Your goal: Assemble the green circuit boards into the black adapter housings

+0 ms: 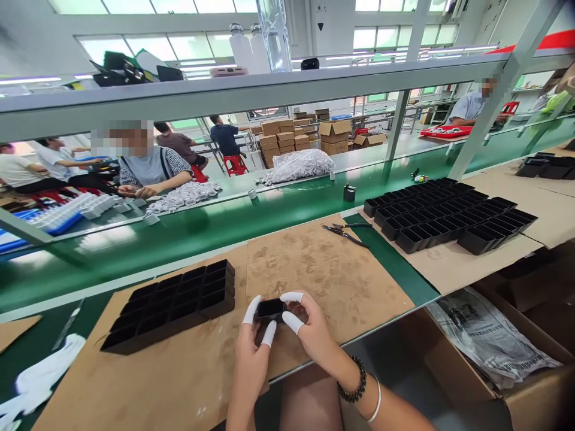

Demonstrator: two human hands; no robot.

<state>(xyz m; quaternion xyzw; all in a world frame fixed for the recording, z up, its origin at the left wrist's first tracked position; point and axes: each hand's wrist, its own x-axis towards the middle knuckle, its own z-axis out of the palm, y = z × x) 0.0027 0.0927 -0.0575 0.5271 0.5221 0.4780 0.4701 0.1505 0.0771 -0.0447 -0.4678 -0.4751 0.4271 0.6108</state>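
Observation:
Between both hands, over the front edge of the cardboard sheet, is a small black rectangular case with a dark top face. My left hand grips its left end, white finger cots on the thumb and index finger. At the right end, my right hand closes on the same case, also wearing white cots; its other fingers are partly hidden. A block of black open-topped cases stands in tight rows left of my hands. Farther right, many more black cases stand in rows on another cardboard sheet.
Pliers lie at the cardboard's far edge. Beyond runs a green conveyor belt carrying a small black part. A white glove lies at left. An open carton stands low at right. A co-worker sits across the belt.

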